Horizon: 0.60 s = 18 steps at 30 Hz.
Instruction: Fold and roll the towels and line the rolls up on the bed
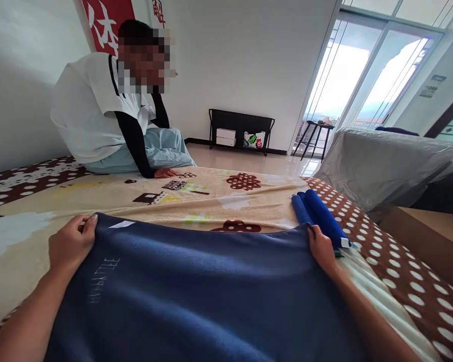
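Note:
A dark blue towel [211, 286] is stretched between my two hands over the bed, its far edge sagging slightly in the middle. My left hand [73, 239] is closed on the far left corner, beside a white tag [122, 224]. Faint raised lettering runs down the cloth near that side. At the far right corner, my right hand [320, 249] pinches the edge. Just beyond it lie several rolled blue towels [324, 216], one with a white label. The near part of the towel runs out of view at the bottom.
A patterned beige blanket [264, 201] and a brown polka-dot cover [403, 271] lie on the bed. Another person [94, 110] sits on its far left edge, one hand on the blanket. A cardboard box [434, 241] and a sheet-covered piece of furniture [381, 156] stand to the right.

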Motion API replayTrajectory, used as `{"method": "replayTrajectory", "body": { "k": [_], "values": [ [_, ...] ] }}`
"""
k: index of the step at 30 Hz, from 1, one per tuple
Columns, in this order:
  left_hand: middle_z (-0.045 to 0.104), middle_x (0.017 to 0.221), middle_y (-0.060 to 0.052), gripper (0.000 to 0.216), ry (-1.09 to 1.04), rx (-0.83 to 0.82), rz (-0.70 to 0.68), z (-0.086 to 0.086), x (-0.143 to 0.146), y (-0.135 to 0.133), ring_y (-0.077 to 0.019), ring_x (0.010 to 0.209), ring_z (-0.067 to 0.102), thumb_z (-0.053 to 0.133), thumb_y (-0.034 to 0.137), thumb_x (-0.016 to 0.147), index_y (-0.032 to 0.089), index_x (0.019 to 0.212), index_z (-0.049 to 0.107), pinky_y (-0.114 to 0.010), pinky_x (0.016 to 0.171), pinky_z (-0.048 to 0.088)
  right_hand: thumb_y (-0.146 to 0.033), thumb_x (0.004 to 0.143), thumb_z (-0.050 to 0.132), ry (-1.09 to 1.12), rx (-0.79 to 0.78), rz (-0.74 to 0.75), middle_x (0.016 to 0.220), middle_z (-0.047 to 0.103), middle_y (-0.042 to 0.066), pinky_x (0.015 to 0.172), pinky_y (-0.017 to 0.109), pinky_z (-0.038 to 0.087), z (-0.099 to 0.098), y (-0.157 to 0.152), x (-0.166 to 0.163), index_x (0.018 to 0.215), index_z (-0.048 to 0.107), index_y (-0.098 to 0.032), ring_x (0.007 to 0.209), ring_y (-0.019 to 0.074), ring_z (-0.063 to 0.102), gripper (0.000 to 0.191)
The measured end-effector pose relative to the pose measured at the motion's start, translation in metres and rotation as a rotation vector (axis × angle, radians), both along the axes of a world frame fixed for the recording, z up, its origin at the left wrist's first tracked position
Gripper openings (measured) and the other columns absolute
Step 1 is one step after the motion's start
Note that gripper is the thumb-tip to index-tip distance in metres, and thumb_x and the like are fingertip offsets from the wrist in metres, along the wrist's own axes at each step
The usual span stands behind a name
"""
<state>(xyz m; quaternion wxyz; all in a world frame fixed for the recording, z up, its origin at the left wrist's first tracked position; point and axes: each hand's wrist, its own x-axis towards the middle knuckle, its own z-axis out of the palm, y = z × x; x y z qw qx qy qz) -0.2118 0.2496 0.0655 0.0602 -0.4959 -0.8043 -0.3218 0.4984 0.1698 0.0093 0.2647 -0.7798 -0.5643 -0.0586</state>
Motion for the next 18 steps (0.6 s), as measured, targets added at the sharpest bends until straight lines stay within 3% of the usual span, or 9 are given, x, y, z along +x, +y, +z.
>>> {"method": "replayTrajectory", "body": {
  "k": [5,8,11,14,16,18],
  "values": [
    [0.039,0.056,0.005,0.044,0.122,-0.307,-0.029,-0.045,-0.015,0.015,-0.0128,0.051,0.033,0.053,0.06,0.083,0.025,0.108,0.064,-0.022,0.059,0.031,-0.047,0.102,0.046,-0.085,-0.176,-0.004,0.085,0.065,0.001,0.068,0.029,0.051,-0.034,0.024,-0.025,0.108,0.061,-0.015,0.067,0.0114,0.061,0.036],
    [0.042,0.059,0.004,0.046,0.189,-0.377,-0.062,-0.058,-0.019,0.016,-0.0149,0.054,0.037,0.048,0.059,0.087,0.025,0.115,0.061,-0.025,0.061,0.035,-0.044,0.101,0.048,-0.118,-0.213,-0.023,0.089,0.065,0.001,0.071,0.031,0.053,-0.043,0.025,-0.026,0.11,0.061,-0.015,0.071,0.0121,0.062,0.033],
    [0.055,0.072,-0.002,0.053,0.219,-0.377,-0.068,-0.053,-0.015,0.014,-0.0192,0.061,0.047,0.038,0.061,0.091,0.021,0.116,0.061,-0.029,0.064,0.04,-0.036,0.104,0.039,-0.135,-0.19,-0.01,0.094,0.067,0.006,0.075,0.034,0.052,-0.038,0.024,-0.027,0.115,0.059,-0.015,0.078,0.0157,0.065,0.031],
    [0.062,0.104,-0.013,0.062,0.259,-0.282,-0.047,-0.042,-0.005,-0.003,-0.0271,0.091,0.057,0.029,0.061,0.094,0.014,0.127,0.054,-0.036,0.079,0.046,-0.033,0.104,0.03,-0.143,-0.122,0.052,0.111,0.065,0.014,0.085,0.036,0.05,-0.028,0.009,-0.031,0.13,0.051,-0.014,0.096,0.022,0.065,0.038],
    [0.057,0.121,-0.018,0.065,0.302,-0.234,-0.054,-0.038,0.001,-0.031,-0.0323,0.11,0.053,0.032,0.061,0.093,0.013,0.134,0.049,-0.042,0.09,0.044,-0.037,0.102,0.032,-0.154,-0.074,0.112,0.129,0.058,0.016,0.097,0.039,0.046,-0.024,-0.018,-0.031,0.139,0.044,-0.015,0.117,0.0257,0.058,0.045],
    [0.056,0.122,-0.017,0.062,0.243,-0.198,-0.045,-0.037,0.006,-0.073,-0.0347,0.114,0.051,0.044,0.061,0.088,0.018,0.132,0.052,-0.045,0.095,0.043,-0.045,0.099,0.035,-0.164,-0.023,0.166,0.142,0.049,0.016,0.107,0.044,0.039,-0.027,-0.062,-0.025,0.143,0.041,-0.017,0.131,0.029,0.047,0.052]
  ]
}}
